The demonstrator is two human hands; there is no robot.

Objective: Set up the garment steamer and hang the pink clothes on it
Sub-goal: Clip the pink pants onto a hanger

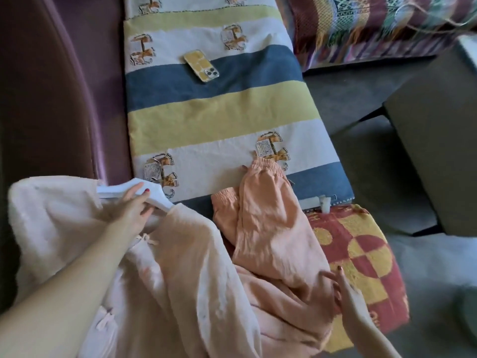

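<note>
Left hand (134,208) grips white hanger (154,196) inside pink top (180,254); right hand (346,293), fingers relaxed, touches pink trousers (268,215).

Pink clothes (268,228), striped cushion (219,112)

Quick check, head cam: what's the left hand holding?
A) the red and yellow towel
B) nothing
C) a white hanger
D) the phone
C: the left hand has its grip curled round the white hanger at the neck of the pink top, while the phone lies untouched up on the striped cover.
</note>
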